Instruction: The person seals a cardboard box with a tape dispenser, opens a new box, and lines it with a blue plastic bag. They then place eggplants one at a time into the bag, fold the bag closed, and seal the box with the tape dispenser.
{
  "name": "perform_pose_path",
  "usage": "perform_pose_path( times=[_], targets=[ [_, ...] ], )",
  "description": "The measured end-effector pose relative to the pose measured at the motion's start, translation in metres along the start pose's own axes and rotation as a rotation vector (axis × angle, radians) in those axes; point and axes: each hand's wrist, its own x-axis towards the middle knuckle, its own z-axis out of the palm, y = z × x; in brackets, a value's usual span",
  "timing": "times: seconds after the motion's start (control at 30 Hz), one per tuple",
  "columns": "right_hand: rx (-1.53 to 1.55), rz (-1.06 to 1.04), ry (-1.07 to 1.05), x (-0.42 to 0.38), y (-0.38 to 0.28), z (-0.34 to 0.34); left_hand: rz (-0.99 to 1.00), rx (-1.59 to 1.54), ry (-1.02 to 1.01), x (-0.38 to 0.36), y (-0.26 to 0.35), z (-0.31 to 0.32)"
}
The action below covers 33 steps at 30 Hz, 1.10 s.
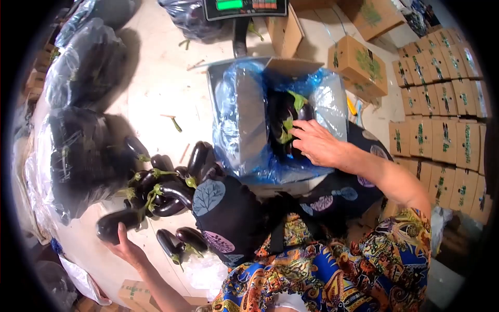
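Observation:
My left hand is closed around a dark purple eggplant, with the thumb across its side. It is at the near left edge of a heap of eggplants on the floor. My right hand reaches into a carton lined with blue plastic film. Its bent fingers grip an eggplant near the green cap, and the palm hides part of it. More eggplants lie beside it in the carton. Two loose eggplants rest between the heap and my leg.
A digital scale stands beyond the carton. Large filled plastic bags line the left side. A closed carton sits at the right, before stacked printed boxes. A stem piece lies on the floor.

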Motion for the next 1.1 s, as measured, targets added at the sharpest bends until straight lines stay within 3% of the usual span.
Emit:
perform_pose_path(
  times=[0.07,0.17,0.27,0.33,0.47,0.6,0.67,0.8,1.1],
  targets=[
    [-0.015,0.026,0.254,0.001,0.001,-0.001,0.057,-0.157,-0.109,0.01,0.024,0.02],
    [0.055,0.058,0.357,-0.003,0.001,-0.02,0.193,-0.266,-0.326,0.014,0.07,0.073],
    [0.012,0.118,0.396,-0.013,0.006,-0.022,0.303,-0.443,-0.618,0.005,0.11,0.139],
    [0.037,0.17,0.435,-0.02,0.008,-0.022,0.367,-0.381,-0.687,-0.005,0.121,0.171],
    [0.081,0.221,0.379,-0.027,0.008,-0.022,0.768,-0.339,-0.976,-0.018,0.136,0.228],
    [0.08,0.205,0.409,-0.026,0.004,-0.029,0.963,-0.291,-1.432,-0.025,0.158,0.267],
    [0.118,0.196,0.403,-0.028,0.005,-0.031,1.213,-0.155,-1.371,-0.042,0.154,0.285],
    [0.153,0.246,0.314,-0.028,0.005,-0.038,1.502,0.064,-1.37,-0.053,0.158,0.298],
    [0.263,0.299,0.268,-0.026,0.013,-0.043,1.69,0.079,-1.468,-0.071,0.134,0.321]
  ],
)
